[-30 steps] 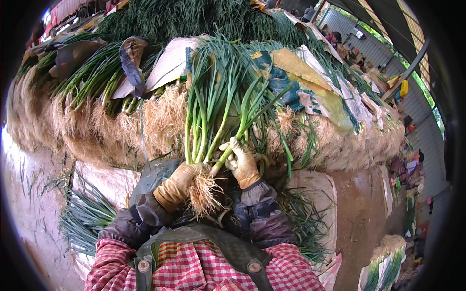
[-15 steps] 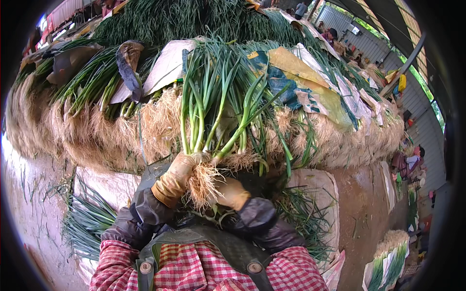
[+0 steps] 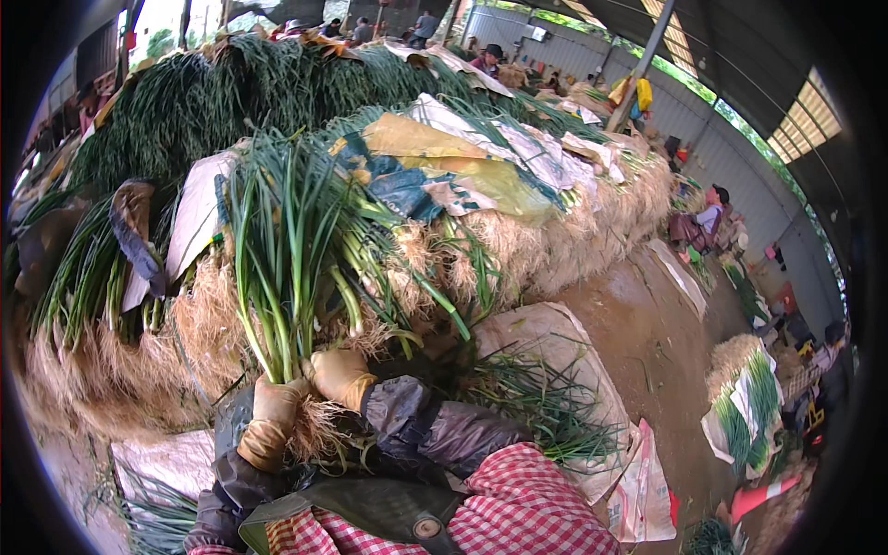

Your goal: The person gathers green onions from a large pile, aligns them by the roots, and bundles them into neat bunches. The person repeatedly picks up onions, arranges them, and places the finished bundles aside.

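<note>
My left hand, in a tan glove, is closed round the white lower stalks of a bunch of green onions. Their leaves point up and away, and their stringy roots hang below the fist. Against the right side of these stalks, my right hand, gloved alike, has its fingers curled in; whatever they pinch is hidden. Just beyond it, more green onions lean on the big heap with roots toward me.
The heap's root-lined edge curves across in front, partly covered by a yellow and blue sack. Loose leaves lie on a pale sheet at right. Farther right are a bundle on the floor, an orange cone and seated people.
The view has swung right, so the heap and my hands appear farther left. My right hand has risen from beside the roots to the stalk bases. My left hand keeps its hold.
</note>
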`<control>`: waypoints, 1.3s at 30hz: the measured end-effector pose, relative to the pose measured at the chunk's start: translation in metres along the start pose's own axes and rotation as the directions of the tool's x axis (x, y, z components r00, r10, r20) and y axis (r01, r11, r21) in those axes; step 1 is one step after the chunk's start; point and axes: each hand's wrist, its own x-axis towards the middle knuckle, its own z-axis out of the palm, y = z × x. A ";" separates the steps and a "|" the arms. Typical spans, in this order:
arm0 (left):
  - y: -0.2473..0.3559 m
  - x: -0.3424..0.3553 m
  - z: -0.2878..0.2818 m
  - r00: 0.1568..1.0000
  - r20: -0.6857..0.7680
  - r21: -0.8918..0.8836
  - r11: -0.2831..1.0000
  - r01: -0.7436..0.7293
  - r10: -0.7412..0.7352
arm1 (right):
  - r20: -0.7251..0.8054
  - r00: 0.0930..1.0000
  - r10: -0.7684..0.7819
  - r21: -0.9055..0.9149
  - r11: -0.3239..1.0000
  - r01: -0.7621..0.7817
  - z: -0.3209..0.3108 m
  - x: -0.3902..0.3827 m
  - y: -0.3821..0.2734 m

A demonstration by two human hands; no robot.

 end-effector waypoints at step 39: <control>0.005 0.004 -0.013 0.918 0.335 -0.563 0.737 0.374 -0.211 | 0.605 0.795 -0.049 0.738 -0.338 -0.583 -0.014 -0.007 0.000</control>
